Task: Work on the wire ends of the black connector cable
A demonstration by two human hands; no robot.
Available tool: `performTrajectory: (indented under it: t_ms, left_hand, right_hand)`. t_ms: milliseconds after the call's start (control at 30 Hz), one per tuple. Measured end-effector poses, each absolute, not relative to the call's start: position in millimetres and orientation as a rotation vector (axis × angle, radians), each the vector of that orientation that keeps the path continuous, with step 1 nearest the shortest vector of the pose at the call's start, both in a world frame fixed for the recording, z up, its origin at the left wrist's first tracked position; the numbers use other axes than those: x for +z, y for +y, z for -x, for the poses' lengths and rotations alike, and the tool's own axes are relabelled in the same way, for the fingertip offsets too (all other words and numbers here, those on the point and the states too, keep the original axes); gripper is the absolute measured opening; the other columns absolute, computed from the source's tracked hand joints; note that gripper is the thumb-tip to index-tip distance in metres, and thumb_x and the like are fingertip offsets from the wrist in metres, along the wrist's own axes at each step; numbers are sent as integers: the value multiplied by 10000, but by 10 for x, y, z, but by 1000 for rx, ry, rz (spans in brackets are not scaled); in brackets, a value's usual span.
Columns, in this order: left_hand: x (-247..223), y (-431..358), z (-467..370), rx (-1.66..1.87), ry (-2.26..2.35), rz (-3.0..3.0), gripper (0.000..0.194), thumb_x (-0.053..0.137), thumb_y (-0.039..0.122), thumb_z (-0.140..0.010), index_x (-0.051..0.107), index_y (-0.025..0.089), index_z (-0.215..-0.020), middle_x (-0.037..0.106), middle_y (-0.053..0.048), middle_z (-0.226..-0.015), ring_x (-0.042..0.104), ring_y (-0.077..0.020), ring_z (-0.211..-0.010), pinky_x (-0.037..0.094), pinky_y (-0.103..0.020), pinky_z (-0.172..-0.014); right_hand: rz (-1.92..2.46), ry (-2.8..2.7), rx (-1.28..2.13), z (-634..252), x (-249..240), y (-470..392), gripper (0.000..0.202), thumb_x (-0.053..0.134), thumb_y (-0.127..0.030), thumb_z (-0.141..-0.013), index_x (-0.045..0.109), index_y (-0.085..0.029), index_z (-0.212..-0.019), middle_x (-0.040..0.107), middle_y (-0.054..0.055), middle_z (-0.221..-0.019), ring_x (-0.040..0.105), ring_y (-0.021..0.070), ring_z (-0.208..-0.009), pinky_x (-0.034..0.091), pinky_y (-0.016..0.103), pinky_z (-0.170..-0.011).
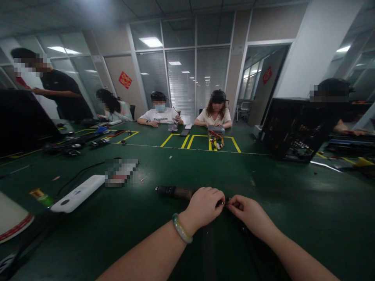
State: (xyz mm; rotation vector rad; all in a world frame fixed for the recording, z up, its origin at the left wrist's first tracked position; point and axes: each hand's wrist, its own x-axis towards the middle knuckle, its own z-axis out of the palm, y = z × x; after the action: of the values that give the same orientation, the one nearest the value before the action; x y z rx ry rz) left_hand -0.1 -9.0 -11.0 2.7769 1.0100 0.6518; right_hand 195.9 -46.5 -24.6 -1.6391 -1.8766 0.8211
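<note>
A dark cylindrical tool (183,193), with a narrow metal tip at its left end, lies across the green table in front of me. It looks like an electric screwdriver, but its kind is not certain. My left hand (205,207), with a jade-coloured bangle at the wrist, is closed over the tool's right part. Close by, the fingertips of my right hand (247,212) pinch a small dark piece at the tool's right end, almost touching my left fingers. What exactly is pinched is too small to name. A dark cable-like strip runs below my right hand toward me.
A white power strip (79,193) and a blurred-out flat item (121,173) are at left, beside a cup (13,218). An open black computer case (288,128) stands at right. Across the table, people sit near a power supply (216,130) with coloured wires.
</note>
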Motion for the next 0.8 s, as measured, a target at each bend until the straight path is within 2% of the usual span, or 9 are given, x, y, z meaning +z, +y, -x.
performTrajectory:
  t_ms: [233, 433, 633, 800]
  left_hand:
    - [-114, -95, -6, 625, 1053, -2802, 111, 585, 236, -853, 570, 203, -958, 624, -12, -935, 571, -187, -907, 418, -334, -819]
    - [-123, -99, 3, 654, 1029, -2784, 69, 572, 227, -854, 563, 206, -919, 618, 4, -912, 567, -175, -883, 421, -325, -808]
    - [-131, -101, 0, 695, 1079, -2747, 152, 595, 259, -841, 550, 202, -975, 614, -7, -910, 565, -191, -871, 425, -330, -785]
    - [-119, -97, 12, 670, 1006, -2772, 54, 565, 219, -862, 557, 210, -914, 621, 6, -916, 565, -178, -880, 413, -324, -796]
  right_hand:
    - [1636, -1864, 833, -1959, -274, -451, 167, 557, -352, -861, 666, -227, -882, 708, 1, -818, 644, 173, -728, 436, 238, -613]
    - [1636, -1885, 833, -1978, -298, -445, 177, 552, -366, -873, 669, -239, -910, 708, -2, -856, 646, 174, -739, 447, 239, -621]
    - [1649, -1883, 822, -1970, -270, -461, 181, 554, -368, -871, 672, -236, -904, 707, 3, -861, 646, 178, -743, 447, 240, -617]
    - [1650, -1882, 817, -1962, -268, -458, 185, 554, -376, -869, 674, -240, -906, 706, 1, -846, 647, 177, -731, 438, 243, -604]
